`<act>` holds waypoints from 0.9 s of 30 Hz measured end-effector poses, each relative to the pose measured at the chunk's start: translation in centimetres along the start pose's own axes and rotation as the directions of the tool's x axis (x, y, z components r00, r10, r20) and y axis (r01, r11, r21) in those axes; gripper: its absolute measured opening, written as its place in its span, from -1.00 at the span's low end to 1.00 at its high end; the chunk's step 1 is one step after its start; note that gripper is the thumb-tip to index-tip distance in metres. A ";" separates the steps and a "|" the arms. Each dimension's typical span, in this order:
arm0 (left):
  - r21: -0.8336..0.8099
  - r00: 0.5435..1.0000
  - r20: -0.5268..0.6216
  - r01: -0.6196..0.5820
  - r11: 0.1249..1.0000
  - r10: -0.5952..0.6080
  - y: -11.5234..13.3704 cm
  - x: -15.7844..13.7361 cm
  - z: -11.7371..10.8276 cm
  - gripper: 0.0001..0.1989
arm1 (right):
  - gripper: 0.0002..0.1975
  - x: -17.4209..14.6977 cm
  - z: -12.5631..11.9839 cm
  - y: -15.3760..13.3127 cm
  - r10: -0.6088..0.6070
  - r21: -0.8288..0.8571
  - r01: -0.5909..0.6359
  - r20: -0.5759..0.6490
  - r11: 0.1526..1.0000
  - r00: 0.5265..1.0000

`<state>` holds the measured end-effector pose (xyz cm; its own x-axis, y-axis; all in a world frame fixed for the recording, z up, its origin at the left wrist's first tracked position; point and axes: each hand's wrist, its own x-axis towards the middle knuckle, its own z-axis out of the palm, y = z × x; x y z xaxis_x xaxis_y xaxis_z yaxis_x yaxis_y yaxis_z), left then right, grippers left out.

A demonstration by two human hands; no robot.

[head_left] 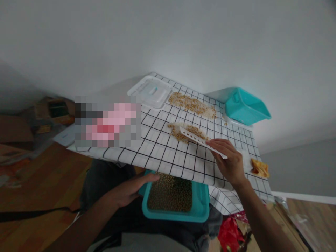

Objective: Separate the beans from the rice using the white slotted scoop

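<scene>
Below the table's front edge, my left hand [131,189] is closed on the left side of a teal plastic bin [175,215]. Many small round tan beans [170,194] lie in that bin. Over the tabletop, my right hand [228,159] grips a long white strip with a row of holes [194,137]. The strip's far end touches a pile of beans mixed with white grains [181,137]. Farther back, a second band of beans and white grains [193,104] stretches across the cloth.
A white and black checked cloth [157,140] covers the table. At the back stand a clear plastic lid [152,91] and, to the right, another teal bin [241,106]. A crumpled orange-yellow wrapper [259,168] lies at the right edge. Something pink at left is pixelated.
</scene>
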<state>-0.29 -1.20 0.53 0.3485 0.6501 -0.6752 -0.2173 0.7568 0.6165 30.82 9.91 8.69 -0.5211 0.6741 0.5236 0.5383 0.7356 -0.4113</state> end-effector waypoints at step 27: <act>-0.123 0.998 0.031 0.058 0.991 -0.055 -1.0 0.6 -0.3 -0.59 | -0.53 -2.9 -1.0 -2.9 0.025 0.103 -0.026 0.010 0.994 1.000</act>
<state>-0.18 -1.54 -0.56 0.3881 0.6054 -0.6949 -0.3076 0.7958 0.5216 31.45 5.77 9.08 -0.5145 0.6926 0.5056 0.4802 0.7212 -0.4993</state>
